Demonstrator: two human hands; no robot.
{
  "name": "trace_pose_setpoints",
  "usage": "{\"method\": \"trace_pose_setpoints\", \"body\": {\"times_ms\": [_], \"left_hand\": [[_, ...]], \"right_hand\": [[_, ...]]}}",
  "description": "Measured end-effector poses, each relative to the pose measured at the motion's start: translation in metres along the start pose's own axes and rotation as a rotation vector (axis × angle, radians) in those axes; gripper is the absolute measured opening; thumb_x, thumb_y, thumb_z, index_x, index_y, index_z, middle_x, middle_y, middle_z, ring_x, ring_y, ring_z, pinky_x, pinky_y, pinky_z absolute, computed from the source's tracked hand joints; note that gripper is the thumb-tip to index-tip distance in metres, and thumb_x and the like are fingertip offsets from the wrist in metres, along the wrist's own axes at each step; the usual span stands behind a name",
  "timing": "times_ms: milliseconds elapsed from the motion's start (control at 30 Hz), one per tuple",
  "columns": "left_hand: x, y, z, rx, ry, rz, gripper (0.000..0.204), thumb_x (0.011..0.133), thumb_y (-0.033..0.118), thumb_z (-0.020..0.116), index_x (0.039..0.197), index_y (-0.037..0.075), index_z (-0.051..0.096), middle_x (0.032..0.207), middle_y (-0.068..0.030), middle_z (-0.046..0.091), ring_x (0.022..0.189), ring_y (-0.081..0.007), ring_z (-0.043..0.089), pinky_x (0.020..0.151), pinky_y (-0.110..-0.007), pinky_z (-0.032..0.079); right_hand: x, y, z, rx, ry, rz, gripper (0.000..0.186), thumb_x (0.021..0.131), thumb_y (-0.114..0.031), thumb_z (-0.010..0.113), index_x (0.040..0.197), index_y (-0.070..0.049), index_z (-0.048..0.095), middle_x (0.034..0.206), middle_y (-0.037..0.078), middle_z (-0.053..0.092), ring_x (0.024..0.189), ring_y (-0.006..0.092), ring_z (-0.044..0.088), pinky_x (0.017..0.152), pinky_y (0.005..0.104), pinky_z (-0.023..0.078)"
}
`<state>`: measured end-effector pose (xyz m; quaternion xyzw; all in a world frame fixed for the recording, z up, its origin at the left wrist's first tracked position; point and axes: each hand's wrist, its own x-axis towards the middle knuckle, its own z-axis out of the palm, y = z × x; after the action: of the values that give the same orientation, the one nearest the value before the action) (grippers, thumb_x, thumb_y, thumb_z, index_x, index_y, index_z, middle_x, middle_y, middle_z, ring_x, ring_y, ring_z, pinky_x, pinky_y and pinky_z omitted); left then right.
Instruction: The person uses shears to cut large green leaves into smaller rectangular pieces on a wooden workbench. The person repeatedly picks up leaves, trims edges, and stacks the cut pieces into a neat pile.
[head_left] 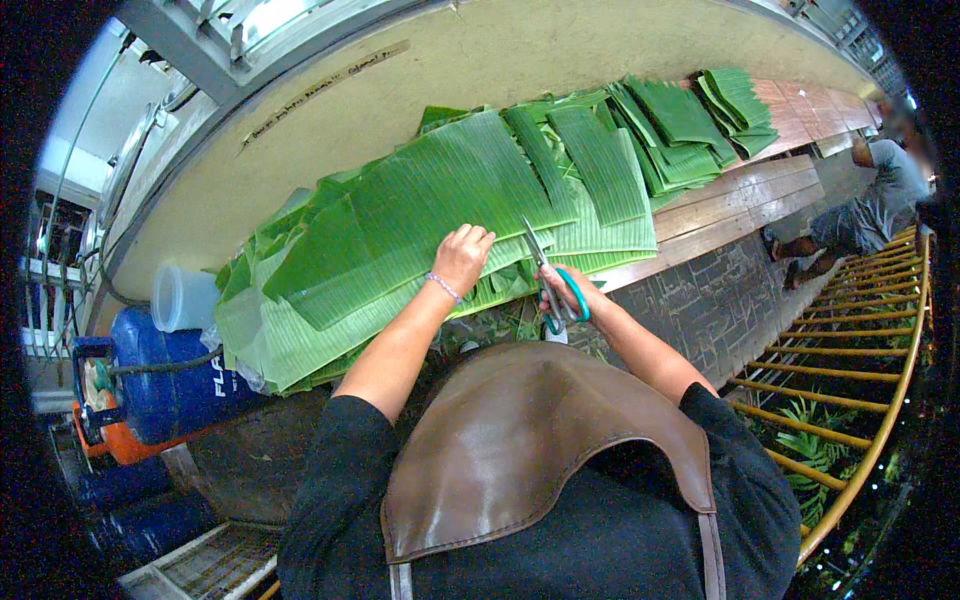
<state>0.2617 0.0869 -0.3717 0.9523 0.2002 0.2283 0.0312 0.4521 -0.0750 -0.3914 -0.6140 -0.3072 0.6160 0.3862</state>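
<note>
A large banana leaf (400,210) lies spread on top of a pile of leaves along the bench. My left hand (462,258), with a beaded bracelet on its wrist, rests at the near edge of that leaf with its fingers curled; whether it pinches the leaf edge is hard to make out. In my right hand (572,296) is a pair of scissors (533,242) with teal handles. Their blades point away from me, over the leaves just right of my left hand. Cut leaf pieces (600,170) overlap to the right of the big leaf.
Folded leaf stacks (735,105) lie farther along the wooden bench (740,205), against a cream wall (520,60). A blue drum (170,370) and a translucent tub (185,298) stand at the left. On the right are a yellow railing (900,400) and a seated person (880,200).
</note>
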Motion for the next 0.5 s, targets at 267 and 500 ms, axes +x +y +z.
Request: {"method": "trace_pose_setpoints", "body": {"times_ms": [267,500], "left_hand": [[-0.002,-0.004,0.006,-0.014,-0.045,-0.027,0.021,0.072,0.009,0.065,0.093,0.007,0.065,0.09,-0.0059,0.06,0.086,-0.0232,0.058,0.074,-0.034,0.051],[0.012,-0.012,-0.005,-0.151,0.203,-0.117,0.015,0.074,0.004,0.062,0.088,0.007,0.067,0.086,-0.0092,0.064,0.078,-0.028,0.061,0.071,-0.037,0.052]], "right_hand": [[-0.013,-0.008,0.007,-0.048,0.148,-0.01,0.045,0.089,-0.051,0.052,0.097,-0.007,0.055,0.063,0.004,0.053,0.051,0.0132,0.052,0.046,0.0289,0.044],[0.002,-0.004,-0.015,0.017,0.209,0.032,0.053,0.085,-0.053,0.057,0.097,-0.001,0.056,0.061,0.005,0.052,0.049,0.0137,0.052,0.044,0.0288,0.043]]}}
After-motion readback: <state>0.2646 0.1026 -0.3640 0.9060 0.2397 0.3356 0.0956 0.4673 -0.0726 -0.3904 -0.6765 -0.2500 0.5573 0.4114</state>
